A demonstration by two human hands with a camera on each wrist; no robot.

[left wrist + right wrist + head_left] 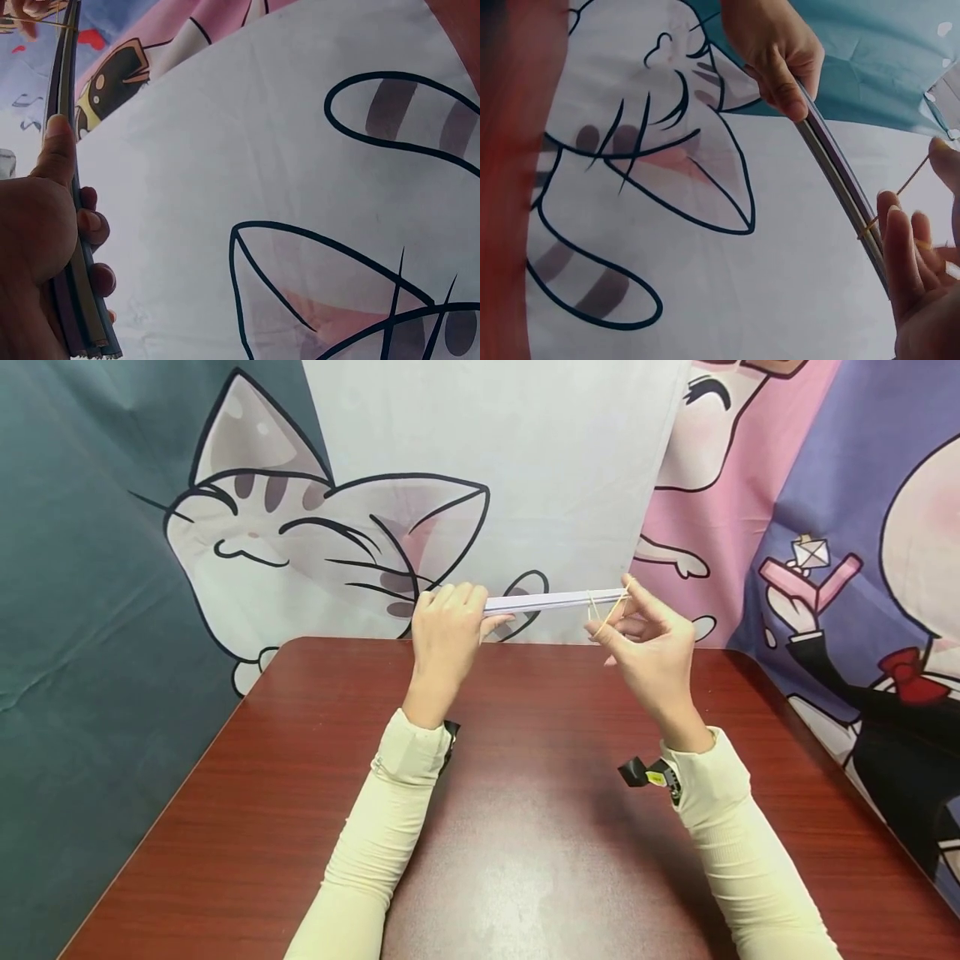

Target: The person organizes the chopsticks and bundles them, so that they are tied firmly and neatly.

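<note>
Above the far edge of the table, my left hand (pixel 450 627) grips one end of a bundle of long thin strips (pixel 551 601), pale in the head view. The left wrist view shows the thumb lying along the bundle (pixel 66 82), the fingers wrapped round behind it, and the uneven strip ends below the palm. At the bundle's other end, my right hand (pixel 656 647) holds a thin yellow rubber band (pixel 609 617), stretched between thumb and fingers. In the right wrist view the band (pixel 913 175) loops round the strips, close to the right fingertips (pixel 889 201).
Below both hands lies a reddish-brown wooden table (pixel 495 827) with rounded far corners. Behind it hangs a cloth backdrop (pixel 510 435) printed with cartoon figures. A small black camera mount (pixel 636 772) sticks out from the right cuff.
</note>
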